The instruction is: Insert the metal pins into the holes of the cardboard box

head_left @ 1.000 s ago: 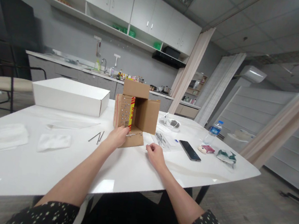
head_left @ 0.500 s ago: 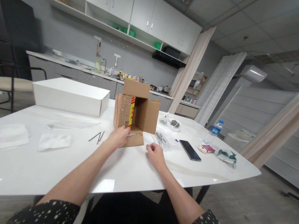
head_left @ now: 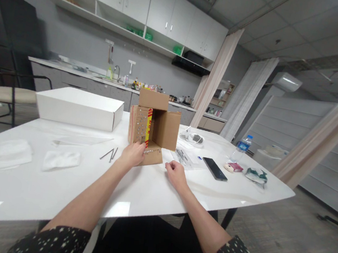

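We see a cardboard box (head_left: 156, 127) lying on its side on the white bench (head_left: 147, 194), its open mouth turned toward us and its four flaps spread: one up, one to the right, one flat on the bench, and the left one, edged in red and yellow, standing on edge. Rows of small metal pins stud the left flap and the bottom flap. The box looks roughly as tall as it is wide, so we cannot name a clear long axis.

The box sits just beyond both hands, near the middle of the bench. Our left hand (head_left: 133, 154) lies at the lower left corner of the opening, fingers curled loosely and touching the bottom flap where it meets the left flap; whether it pinches a pin there we cannot tell. Our right hand (head_left: 174, 171) rests on the bench just right of the bottom flap, apart from the cardboard, curled into a loose fist with nothing visible inside it.

A few loose nails (head_left: 109, 154) lie on the bench left of the left hand. A white box (head_left: 78, 108) stands behind and to the left. To the right of the box lie a dark phone (head_left: 215, 169) and, farther off, a water bottle (head_left: 241, 147).
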{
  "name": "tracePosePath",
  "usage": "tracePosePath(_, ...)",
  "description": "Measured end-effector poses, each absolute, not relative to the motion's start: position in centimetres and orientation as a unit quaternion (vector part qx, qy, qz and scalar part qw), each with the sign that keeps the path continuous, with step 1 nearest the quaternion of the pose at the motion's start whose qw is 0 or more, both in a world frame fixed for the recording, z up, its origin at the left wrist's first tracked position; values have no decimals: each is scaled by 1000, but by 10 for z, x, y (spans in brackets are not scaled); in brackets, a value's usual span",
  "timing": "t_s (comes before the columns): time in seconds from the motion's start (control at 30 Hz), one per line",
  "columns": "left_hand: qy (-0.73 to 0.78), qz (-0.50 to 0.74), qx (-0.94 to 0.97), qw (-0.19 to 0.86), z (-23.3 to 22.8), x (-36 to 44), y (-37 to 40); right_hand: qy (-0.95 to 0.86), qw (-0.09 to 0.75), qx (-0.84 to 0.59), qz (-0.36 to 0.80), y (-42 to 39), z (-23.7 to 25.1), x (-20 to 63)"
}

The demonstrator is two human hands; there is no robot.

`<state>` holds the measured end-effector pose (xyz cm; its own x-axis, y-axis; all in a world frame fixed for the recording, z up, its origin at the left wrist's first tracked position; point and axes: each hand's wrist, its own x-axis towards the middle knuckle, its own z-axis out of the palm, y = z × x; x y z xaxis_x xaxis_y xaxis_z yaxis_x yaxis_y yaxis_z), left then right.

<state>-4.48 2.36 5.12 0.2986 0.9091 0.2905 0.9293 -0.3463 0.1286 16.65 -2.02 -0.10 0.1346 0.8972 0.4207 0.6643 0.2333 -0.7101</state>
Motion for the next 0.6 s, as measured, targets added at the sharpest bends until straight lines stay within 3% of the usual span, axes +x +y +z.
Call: tracePosePath(0.6, -556, -228, -798, 46, 60, -43, 20, -648, 443, -607, 121, -19, -3, 168)
